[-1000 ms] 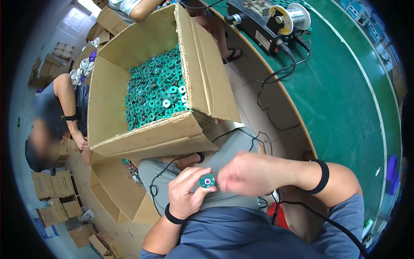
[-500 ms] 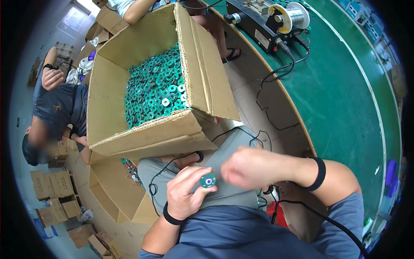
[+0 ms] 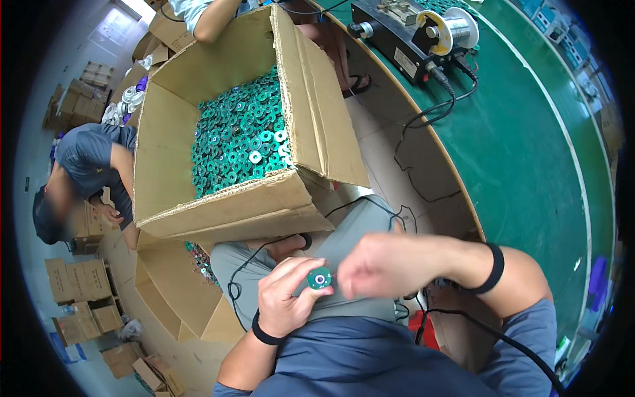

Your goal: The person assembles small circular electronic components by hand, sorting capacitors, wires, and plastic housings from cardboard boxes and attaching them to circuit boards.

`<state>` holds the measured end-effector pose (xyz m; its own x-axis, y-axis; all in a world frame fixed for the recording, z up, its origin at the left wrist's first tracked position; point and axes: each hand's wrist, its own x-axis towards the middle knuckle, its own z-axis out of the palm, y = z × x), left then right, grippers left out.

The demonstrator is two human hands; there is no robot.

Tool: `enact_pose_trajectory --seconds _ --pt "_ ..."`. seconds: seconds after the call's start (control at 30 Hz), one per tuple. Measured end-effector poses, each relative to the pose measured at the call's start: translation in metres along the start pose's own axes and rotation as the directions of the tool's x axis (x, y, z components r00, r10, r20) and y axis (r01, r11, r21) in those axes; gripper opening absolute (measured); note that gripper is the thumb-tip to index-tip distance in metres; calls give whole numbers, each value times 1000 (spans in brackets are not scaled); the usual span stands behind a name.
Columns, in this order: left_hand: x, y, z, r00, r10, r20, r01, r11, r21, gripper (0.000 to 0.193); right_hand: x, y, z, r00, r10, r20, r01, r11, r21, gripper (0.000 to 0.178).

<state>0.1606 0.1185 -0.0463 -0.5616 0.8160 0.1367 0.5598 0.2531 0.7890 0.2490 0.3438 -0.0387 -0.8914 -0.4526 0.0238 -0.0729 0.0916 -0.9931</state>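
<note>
Disc (image 3: 319, 279) above lap (image 3: 357, 308). Carton (image 3: 231, 213) open-topped, presumably for easy reach; its bottom hidden under ring heap (image 3: 241, 139). Right hand (image 3: 377, 266) just beside disc, blurred; whether grip is apart or together, cannot tell. Left hand (image 3: 283, 299): grip clamped on disc's rim, face left clear, likely for access; underside hidden.

A pale wall (image 3: 74, 51) stands at the left of the frame. In the upper left corner there is a very bright patch (image 3: 137, 8); whether window or lamp, I cannot tell. The floor (image 3: 383, 153) has light tiles, darker beside the table (image 3: 522, 155). This table, green with light brown edge (image 3: 442, 137), occupies the right side.
</note>
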Motion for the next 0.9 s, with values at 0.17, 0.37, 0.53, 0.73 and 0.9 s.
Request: enact_pose_trajectory --seconds 0.17,0.37,0.53,0.73,0.9 --pt "-2 -5 2 1000 4 5 -4 1000 -4 38 -1 -6 -6 991 120 -56 -131 952 -276 15" --pt "-2 -8 2 998 -43 -43 42 998 -42 38 1 4 -6 989 107 -99 -132 942 -307 16" --pt "-2 -5 3 998 -57 -36 56 998 -42 39 2 1 -6 944 309 -119 -326 929 -176 16" --pt "-3 -5 1 997 -50 -53 50 999 -10 39 7 6 -2 936 352 -22 -350 934 69 22" --pt "-1 -6 1 997 -53 -64 52 998 -21 39 5 3 4 990 137 -42 -140 988 -65 19"
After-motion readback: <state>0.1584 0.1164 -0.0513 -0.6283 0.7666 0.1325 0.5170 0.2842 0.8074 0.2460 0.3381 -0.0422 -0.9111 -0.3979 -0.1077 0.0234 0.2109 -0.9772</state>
